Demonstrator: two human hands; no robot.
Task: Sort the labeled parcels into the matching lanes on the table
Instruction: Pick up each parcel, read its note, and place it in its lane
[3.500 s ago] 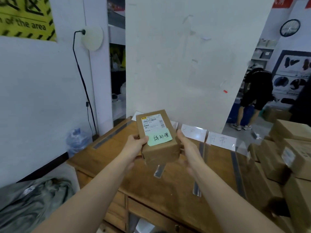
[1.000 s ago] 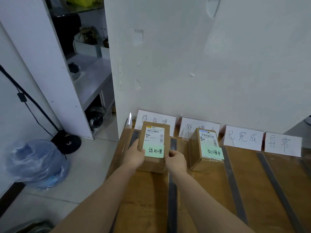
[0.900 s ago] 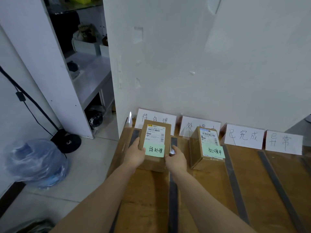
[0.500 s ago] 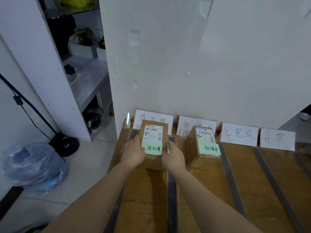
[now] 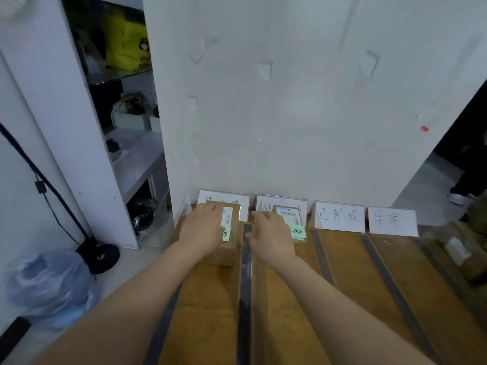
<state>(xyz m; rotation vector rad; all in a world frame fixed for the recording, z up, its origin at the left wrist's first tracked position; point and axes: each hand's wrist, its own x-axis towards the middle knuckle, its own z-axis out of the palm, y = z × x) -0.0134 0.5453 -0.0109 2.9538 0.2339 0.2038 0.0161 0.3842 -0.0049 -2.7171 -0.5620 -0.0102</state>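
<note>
A brown parcel (image 5: 220, 255) with a white shipping label and a green note lies in the leftmost lane of the wooden table (image 5: 353, 275), in front of the first lane sign (image 5: 238, 202). My left hand (image 5: 203, 230) rests flat on its top and hides most of the label. My right hand (image 5: 271, 238) is off it, fingers spread over the dark divider strip (image 5: 245, 275) and the second lane. A second parcel (image 5: 297, 227) with a green note sits there, partly hidden by that hand, below the second sign (image 5: 283, 204).
Two more lane signs (image 5: 340, 217) (image 5: 392, 222) stand at the back against a white panel. Brown boxes (image 5: 463, 254) pile up at the table's right edge. A water jug (image 5: 50, 285) and a lamp base (image 5: 98, 256) sit on the floor to the left.
Both hands have let go of the parcel's sides. My left hand slid onto its top and my right hand moved right over the divider. The parcel now rests in the first lane.
</note>
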